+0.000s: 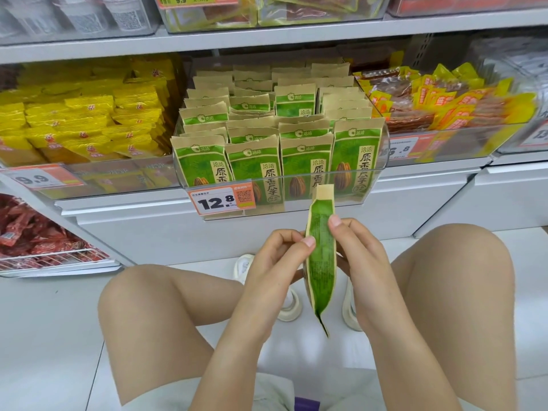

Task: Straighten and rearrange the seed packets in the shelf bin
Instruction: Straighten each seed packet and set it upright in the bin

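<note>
Packets (pixel 278 137) of green and kraft paper, standing in rows inside clear bin (pixel 382 149) on middle shelf; front row of four upright and facing out, rows behind mostly upright, a few near the middle leaning or lying flat across the others. One packet (pixel 321 262) out of the bin, held edge-on and upright below the bin's front, just beneath price tag (pixel 221 200) reading 12.8. Gripped from both sides: left hand (pixel 278 262) with thumb pressed on the near face and fingers curled behind the left edge; right hand (pixel 358 256) with thumb tip on the upper right of the packet and fingers curled round the back. Both hands closed on the same packet, wrists well below it. Bottom seam of packet pointing down toward white shoes (pixel 292 304) on pale floor, between two bare knees of a crouching person. Left of the bin, yellow packs (pixel 89 126) heaped in a neighbouring bin with a 9.9 tag. Right of it, brown and yellow snack sticks (pixel 430 99) in another clear bin. Lower left, red packs (pixel 29 232) on a wire rack. Above, an upper shelf with more clear bins, contents partly cut off.
</note>
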The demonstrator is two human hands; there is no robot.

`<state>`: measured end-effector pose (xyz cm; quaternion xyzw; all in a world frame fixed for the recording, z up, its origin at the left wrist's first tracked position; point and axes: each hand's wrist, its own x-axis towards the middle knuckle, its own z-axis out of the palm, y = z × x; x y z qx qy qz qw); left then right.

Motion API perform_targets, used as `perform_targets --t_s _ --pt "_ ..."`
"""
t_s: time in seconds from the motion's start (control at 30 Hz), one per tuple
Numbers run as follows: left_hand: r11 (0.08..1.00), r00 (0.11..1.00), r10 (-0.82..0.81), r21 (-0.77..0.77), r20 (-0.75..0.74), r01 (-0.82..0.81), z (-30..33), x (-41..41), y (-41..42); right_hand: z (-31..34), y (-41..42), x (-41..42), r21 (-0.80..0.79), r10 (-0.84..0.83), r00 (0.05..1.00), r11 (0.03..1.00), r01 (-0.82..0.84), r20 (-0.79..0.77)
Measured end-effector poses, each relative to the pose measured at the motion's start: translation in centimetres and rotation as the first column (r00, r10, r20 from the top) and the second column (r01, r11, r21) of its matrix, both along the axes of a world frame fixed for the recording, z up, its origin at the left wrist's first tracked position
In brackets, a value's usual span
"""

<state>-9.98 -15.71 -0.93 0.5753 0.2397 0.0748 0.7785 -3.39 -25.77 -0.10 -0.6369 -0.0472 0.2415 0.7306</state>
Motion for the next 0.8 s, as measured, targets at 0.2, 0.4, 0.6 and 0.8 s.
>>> perform_targets --t_s 0.2,0.4,0.6,0.8 --pt "1.000 1.000 0.000 0.002 -0.004 0.000 -0.4 0.0 0.0 -0.6 -0.2 0.1 0.032 -0.020 0.999 0.999 0.022 -0.032" --pt "0.962 0.968 0.248 -0.128 0.044 -0.241 -0.4 0.2 1.3 -1.3 -1.3 0.1 -0.025 0.340 0.940 0.940 -0.340 -0.023" --pt "0.943 0.946 0.312 -0.148 0.085 -0.298 -0.7 -0.3 1.9 -1.4 -0.7 -0.3 0.064 0.381 0.924 0.923 -0.379 -0.030" --pt "0.963 0.956 0.260 -0.116 0.136 -0.245 -1.1 -0.3 1.5 -1.3 -1.1 -0.1 0.065 0.394 0.919 0.917 -0.393 -0.009"
